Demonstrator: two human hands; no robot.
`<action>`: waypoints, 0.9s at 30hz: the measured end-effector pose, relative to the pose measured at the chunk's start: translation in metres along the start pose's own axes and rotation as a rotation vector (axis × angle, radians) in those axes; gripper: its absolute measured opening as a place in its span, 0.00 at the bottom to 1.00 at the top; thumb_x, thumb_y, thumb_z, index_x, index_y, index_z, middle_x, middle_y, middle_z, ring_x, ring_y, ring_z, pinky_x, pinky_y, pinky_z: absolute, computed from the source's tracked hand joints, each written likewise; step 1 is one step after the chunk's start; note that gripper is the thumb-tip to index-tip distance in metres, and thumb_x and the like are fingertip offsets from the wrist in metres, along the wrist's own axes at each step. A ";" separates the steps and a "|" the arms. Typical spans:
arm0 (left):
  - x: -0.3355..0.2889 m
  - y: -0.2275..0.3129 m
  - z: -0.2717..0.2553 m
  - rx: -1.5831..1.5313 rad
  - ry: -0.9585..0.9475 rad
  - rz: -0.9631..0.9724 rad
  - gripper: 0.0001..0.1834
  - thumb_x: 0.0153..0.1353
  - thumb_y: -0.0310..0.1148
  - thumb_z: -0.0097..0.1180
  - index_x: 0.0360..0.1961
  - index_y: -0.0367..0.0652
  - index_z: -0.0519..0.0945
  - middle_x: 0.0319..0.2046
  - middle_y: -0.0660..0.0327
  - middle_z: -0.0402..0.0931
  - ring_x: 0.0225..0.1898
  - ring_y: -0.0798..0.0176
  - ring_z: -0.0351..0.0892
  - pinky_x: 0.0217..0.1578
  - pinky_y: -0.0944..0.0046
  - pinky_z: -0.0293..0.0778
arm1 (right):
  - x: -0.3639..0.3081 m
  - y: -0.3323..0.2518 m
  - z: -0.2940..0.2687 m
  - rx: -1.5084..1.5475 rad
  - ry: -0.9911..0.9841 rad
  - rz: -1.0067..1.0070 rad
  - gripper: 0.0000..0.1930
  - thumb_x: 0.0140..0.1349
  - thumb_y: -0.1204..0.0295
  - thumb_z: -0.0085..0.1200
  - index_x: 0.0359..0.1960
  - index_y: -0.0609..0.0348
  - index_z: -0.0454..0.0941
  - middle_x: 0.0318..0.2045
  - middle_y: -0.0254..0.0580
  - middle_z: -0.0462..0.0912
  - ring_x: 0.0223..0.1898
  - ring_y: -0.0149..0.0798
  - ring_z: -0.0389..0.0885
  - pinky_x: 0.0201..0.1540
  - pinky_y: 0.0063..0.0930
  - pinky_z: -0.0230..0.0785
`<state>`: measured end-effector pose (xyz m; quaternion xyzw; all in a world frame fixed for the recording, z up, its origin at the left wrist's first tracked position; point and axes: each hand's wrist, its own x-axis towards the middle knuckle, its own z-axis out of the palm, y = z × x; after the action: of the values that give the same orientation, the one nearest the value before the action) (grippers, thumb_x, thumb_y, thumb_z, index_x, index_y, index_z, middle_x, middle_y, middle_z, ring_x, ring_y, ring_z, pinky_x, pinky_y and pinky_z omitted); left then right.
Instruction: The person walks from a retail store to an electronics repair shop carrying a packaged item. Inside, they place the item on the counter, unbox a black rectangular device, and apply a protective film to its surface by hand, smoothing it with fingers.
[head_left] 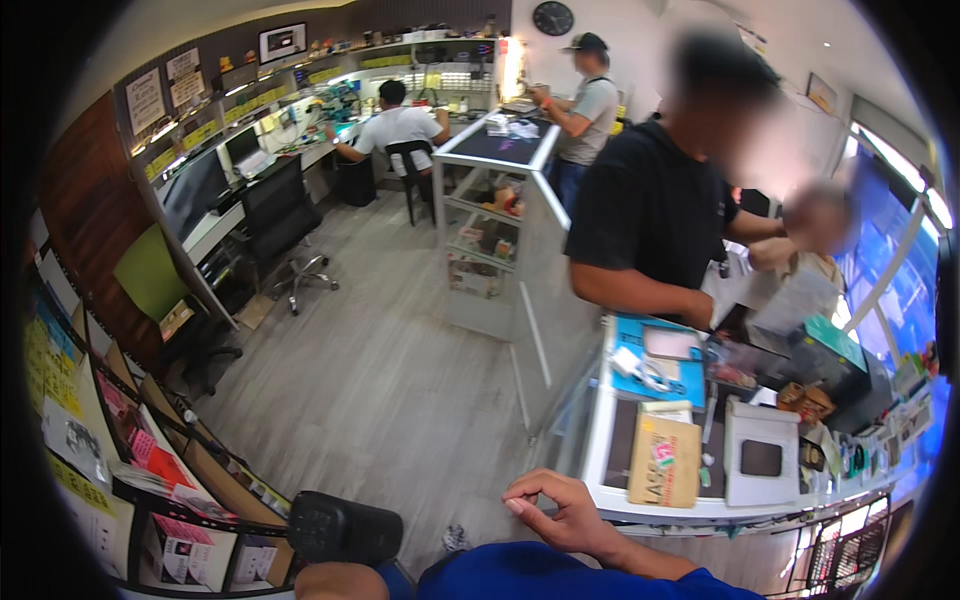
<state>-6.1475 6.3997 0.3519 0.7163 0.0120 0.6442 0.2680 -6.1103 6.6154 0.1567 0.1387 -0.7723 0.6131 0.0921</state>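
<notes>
My right hand (562, 512) is raised in front of my blue shirt (560, 575), at the near left end of the glass counter. Its fingers curl in and the thumb tip meets the index finger; I see nothing held between them. Closest to it on the counter lies a brown paper envelope (664, 465). Beside the envelope is a white tray (740, 490) with a dark flat rectangular device (761, 459) on it. My left hand does not show. A bare rounded part of my body (340, 582) appears at the lower edge.
A person in a black shirt (645, 210) leans over the counter (600, 440). A blue folder (690, 382) carries a white charger (628, 362). Shelves of packages (190, 550) and a black padded object (345, 527) stand left, with office chairs (280, 210) beyond. Two people work farther back.
</notes>
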 end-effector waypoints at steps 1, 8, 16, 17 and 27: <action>-0.008 0.010 -0.019 0.034 0.027 -0.028 0.31 0.72 0.56 0.42 0.28 0.40 0.81 0.26 0.60 0.76 0.24 0.63 0.74 0.35 0.61 0.73 | 0.014 0.004 0.012 -0.006 0.008 -0.005 0.07 0.64 0.75 0.60 0.42 0.61 0.81 0.37 0.39 0.83 0.35 0.29 0.78 0.40 0.21 0.71; -0.040 0.087 -0.092 -0.004 0.106 0.126 0.28 0.72 0.52 0.42 0.22 0.43 0.77 0.21 0.60 0.75 0.19 0.64 0.73 0.36 0.60 0.75 | 0.084 0.045 0.062 -0.041 0.130 0.237 0.08 0.66 0.69 0.59 0.41 0.61 0.82 0.36 0.38 0.83 0.34 0.29 0.78 0.40 0.24 0.71; -0.109 0.139 -0.229 0.324 0.206 -0.011 0.33 0.72 0.58 0.41 0.19 0.44 0.79 0.17 0.63 0.74 0.19 0.64 0.74 0.42 0.62 0.66 | 0.178 0.149 0.077 -0.114 0.436 0.537 0.11 0.63 0.65 0.62 0.39 0.61 0.84 0.30 0.37 0.82 0.29 0.27 0.76 0.36 0.24 0.71; -0.122 0.152 -0.246 0.395 0.231 -0.053 0.32 0.72 0.58 0.41 0.21 0.44 0.79 0.19 0.62 0.75 0.21 0.64 0.74 0.42 0.62 0.66 | 0.202 0.163 0.081 -0.110 0.428 0.526 0.11 0.63 0.65 0.63 0.39 0.62 0.84 0.30 0.37 0.82 0.29 0.27 0.75 0.36 0.24 0.71; -0.335 0.254 -0.383 1.018 1.329 -0.404 0.30 0.71 0.57 0.43 0.28 0.39 0.76 0.21 0.59 0.73 0.24 0.62 0.74 0.42 0.60 0.69 | 0.516 0.193 0.094 -0.260 0.088 0.181 0.10 0.64 0.66 0.60 0.37 0.61 0.83 0.29 0.42 0.82 0.30 0.37 0.79 0.35 0.30 0.72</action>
<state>-6.6435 6.2017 0.1567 0.2077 0.5810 0.7860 -0.0390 -6.6582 6.5117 0.1181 0.0281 -0.8497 0.5193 0.0874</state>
